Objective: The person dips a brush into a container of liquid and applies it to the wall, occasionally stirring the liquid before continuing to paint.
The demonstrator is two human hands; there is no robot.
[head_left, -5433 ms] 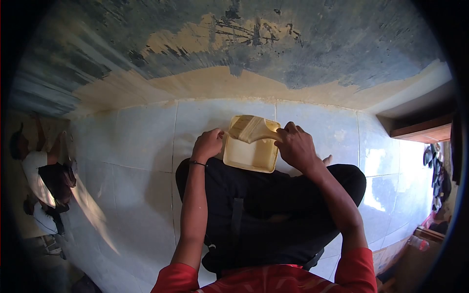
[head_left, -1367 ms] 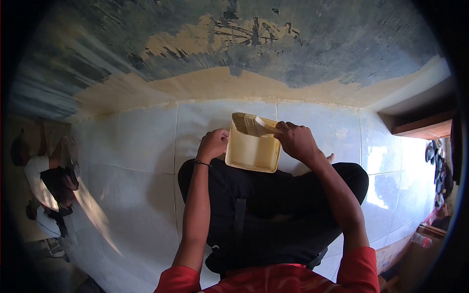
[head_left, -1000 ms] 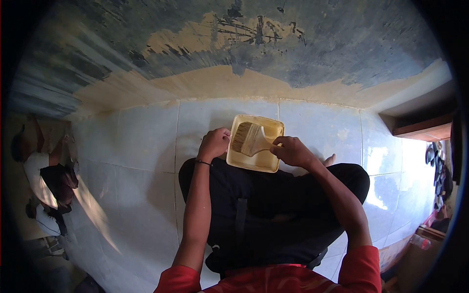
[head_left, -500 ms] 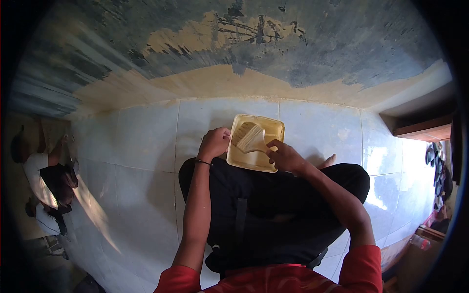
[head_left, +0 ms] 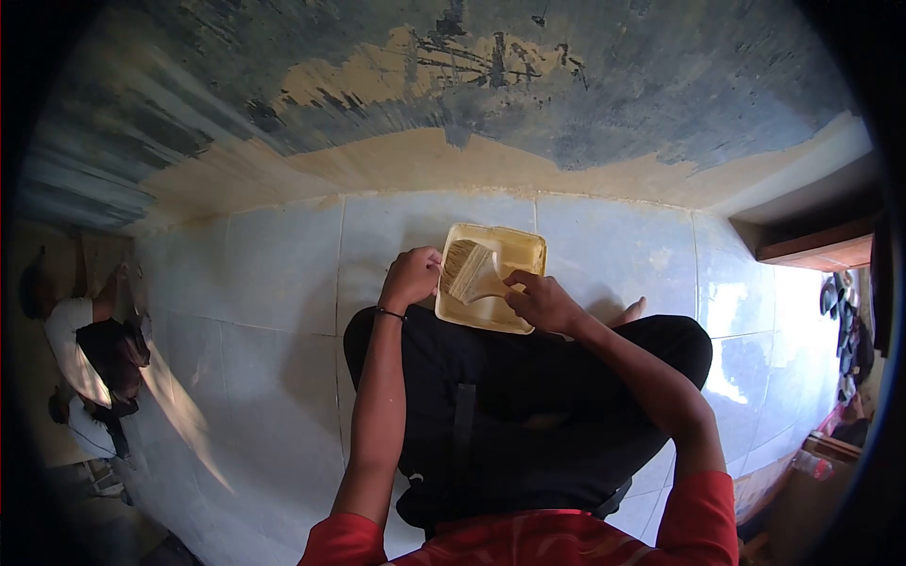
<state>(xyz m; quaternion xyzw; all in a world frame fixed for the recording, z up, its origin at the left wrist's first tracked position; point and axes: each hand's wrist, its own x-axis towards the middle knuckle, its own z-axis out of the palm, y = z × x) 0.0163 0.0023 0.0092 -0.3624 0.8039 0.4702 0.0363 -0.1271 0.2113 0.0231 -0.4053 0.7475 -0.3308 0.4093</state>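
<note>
A square tray (head_left: 522,247) coated in yellow-beige paint rests on the tiled floor just beyond my knees. My left hand (head_left: 411,276) grips its left edge. My right hand (head_left: 541,302) is closed on the handle of a wide paintbrush (head_left: 469,271), whose bristles lie inside the tray toward its left side. My legs in black trousers (head_left: 510,396) fill the middle of the view.
A wall (head_left: 453,85) of blue-grey with patches of fresh beige paint rises ahead, beyond the pale floor tiles (head_left: 274,283). Another person (head_left: 85,349) crouches at the far left. A dark wooden ledge (head_left: 812,236) and several items lie at the right.
My right hand has brought the brush down from the tray's far rim into the tray and drawn it toward the left. My left hand has kept its hold on the tray.
</note>
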